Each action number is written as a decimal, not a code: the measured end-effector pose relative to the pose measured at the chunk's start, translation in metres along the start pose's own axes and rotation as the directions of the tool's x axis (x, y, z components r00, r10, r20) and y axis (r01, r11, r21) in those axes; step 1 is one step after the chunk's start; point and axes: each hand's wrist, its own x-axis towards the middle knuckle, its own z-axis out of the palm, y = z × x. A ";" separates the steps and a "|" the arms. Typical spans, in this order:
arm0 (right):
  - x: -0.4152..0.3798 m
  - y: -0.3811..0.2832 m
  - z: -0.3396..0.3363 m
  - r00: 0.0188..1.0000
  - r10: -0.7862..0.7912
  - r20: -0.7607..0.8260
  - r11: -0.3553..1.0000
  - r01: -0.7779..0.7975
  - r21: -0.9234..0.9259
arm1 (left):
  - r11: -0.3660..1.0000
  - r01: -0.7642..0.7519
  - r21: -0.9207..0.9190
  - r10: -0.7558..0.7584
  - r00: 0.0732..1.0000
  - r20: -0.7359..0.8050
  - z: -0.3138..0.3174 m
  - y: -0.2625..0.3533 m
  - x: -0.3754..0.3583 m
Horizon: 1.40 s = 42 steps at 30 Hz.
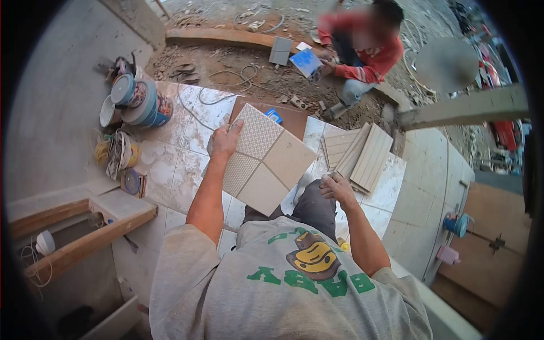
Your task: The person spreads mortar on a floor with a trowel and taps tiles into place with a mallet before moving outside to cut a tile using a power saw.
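My left hand [225,139] grips the upper left edge of a square beige tile [292,152], patterned in four parts, two of them finely textured. The tile is held tilted in front of my body, above my knees. My right hand [338,188] is to the right of the tile, apart from it, with its fingers curled closed. Whatever may be in those fingers is too small to make out. Near that hand, a stack of ribbed beige tiles [371,158] lies on the white tiled floor [190,127]. Behind the held tile are a brown board [297,126] and a small blue packet [273,115].
Ahead on the dirt, a person in a red top [368,59] crouches, holding a blue-faced square piece [306,62]. Paint buckets [148,105] stand at the left wall, near a wooden frame [93,241]. A cable [238,79] loops over the ground. A concrete beam [464,107] crosses at right.
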 end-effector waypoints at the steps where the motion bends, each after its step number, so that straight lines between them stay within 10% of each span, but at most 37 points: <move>1: 0.016 -0.008 -0.002 1.000 0.009 0.027 1.000 -0.009 -0.018 | 0.998 0.029 -0.055 -0.029 1.000 0.005 0.000 0.004 0.011; 19: 0.216 -0.174 -0.084 0.784 0.227 0.578 0.961 -0.085 -0.262 | 0.849 0.355 -0.392 -0.431 0.893 -0.125 0.065 0.074 0.122; 31: 0.233 -0.188 -0.024 0.820 0.243 0.519 0.968 -0.172 -0.181 | 0.945 0.243 -0.217 -0.263 0.963 -0.064 0.007 0.091 0.188; 42: 0.216 -0.238 0.172 0.964 0.024 0.264 0.958 -0.098 0.270 | 0.974 0.093 -0.207 -0.098 0.995 -0.012 -0.122 -0.004 0.293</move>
